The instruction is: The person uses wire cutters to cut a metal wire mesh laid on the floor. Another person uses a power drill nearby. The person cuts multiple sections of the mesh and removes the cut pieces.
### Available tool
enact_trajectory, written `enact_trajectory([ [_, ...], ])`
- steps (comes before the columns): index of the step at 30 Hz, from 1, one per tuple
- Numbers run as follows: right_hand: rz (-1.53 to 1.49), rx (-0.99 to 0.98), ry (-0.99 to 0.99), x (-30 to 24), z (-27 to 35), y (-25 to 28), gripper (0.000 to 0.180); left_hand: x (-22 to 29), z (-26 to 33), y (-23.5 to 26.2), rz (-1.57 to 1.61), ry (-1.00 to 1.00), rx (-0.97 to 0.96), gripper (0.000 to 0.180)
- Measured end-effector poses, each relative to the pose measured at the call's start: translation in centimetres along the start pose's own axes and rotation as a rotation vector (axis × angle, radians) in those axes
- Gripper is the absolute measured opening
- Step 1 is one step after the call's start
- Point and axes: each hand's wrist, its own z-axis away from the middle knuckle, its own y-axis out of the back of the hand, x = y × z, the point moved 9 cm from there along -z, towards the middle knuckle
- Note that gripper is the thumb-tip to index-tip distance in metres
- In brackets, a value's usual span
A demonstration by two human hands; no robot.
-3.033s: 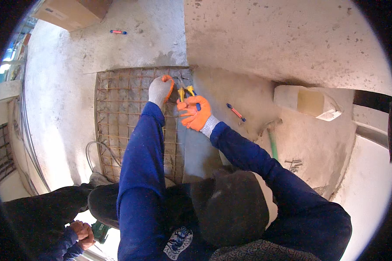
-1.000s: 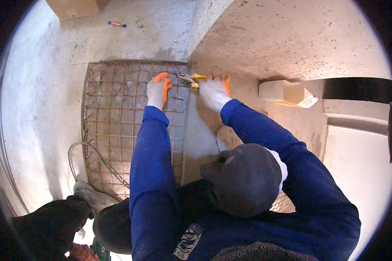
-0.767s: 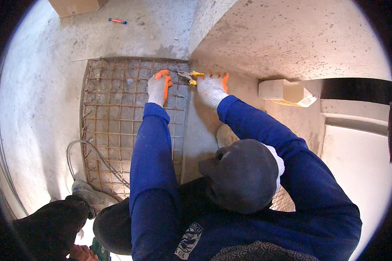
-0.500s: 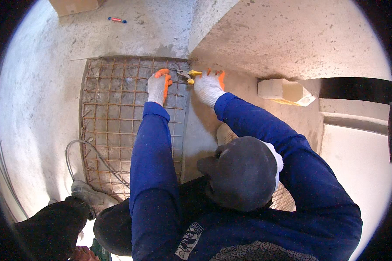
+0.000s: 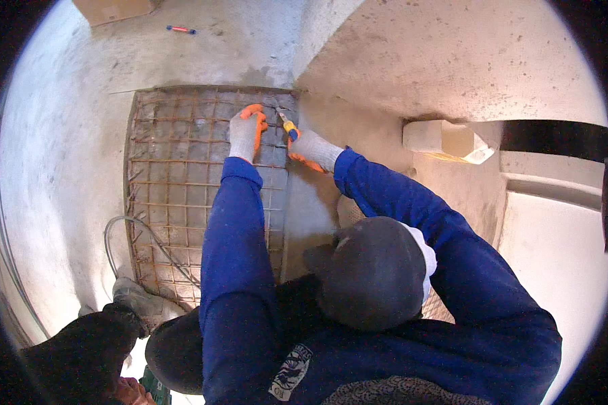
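My right hand (image 5: 313, 150), in a grey knitted glove with orange palm, is closed round a pair of pliers (image 5: 289, 128) with yellow handles. The jaws point up and left, at the far right corner of a rusty rebar mesh (image 5: 165, 161). Just left of the pliers, my left hand (image 5: 247, 128), gloved alike, has its fingers curled together over the mesh's far edge. Whatever its fingertips pinch is too small to make out. The mesh lies in a rectangular recess in the concrete floor. Blue sleeves cover both my arms.
A dark grey rounded, cap-like shape (image 5: 371, 273) sits between my arms. At lower left are another person's bare hand (image 5: 132, 391) and a grey boot (image 5: 145, 302). A cable (image 5: 107, 233) loops over the mesh. A white cut-open container (image 5: 439, 142) stands right; a red-blue marker (image 5: 181, 30) lies far left.
My right hand has turned and come slightly left and down. The plier handles, spread before, are now together in its grip. My left hand keeps its place.
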Motion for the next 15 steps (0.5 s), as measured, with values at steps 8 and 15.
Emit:
enact_trajectory([
  [8, -1.467, -0.650, -0.138, -0.8, 2.7, -4.3, 0.015, -0.1, 0.2, 0.2, 0.045, 0.022, 0.004, 0.027],
  [15, -2.041, -0.941, -0.126, -0.9, 3.4, -3.8, 0.018, 1.3, 0.7, -0.2, -0.119, 0.011, 0.134, 0.024],
])
